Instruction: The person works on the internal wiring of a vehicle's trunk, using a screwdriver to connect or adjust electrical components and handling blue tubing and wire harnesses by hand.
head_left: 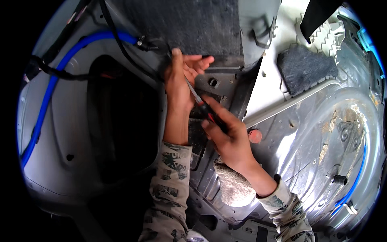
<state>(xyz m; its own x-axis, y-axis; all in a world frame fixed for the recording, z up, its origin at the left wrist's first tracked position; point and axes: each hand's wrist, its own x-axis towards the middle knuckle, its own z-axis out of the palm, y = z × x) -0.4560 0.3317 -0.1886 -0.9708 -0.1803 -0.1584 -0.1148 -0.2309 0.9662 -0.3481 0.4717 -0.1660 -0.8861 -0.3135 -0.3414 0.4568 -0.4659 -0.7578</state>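
My right hand (234,145) grips a screwdriver (210,113) by its black and red handle. Its metal shaft slants up and left across the palm of my left hand (178,86), and the tip is hidden there. My left hand has its thumb pointing up and its fingers stretched out to the right, near the bottom of a dark felt-like panel (185,28). Just up and left of that thumb, a thick blue hose (60,66) ends in a metal clamp (141,41) and a dark fitting, partly blurred.
To the left, grey sheet metal surrounds a large dark opening (125,133). A black cable (115,32) runs down toward my left wrist. Beneath my right forearm lies a beige cloth (234,188), near a red round plug (254,136). A threaded stud (340,180) sticks out of the metal floor at right.
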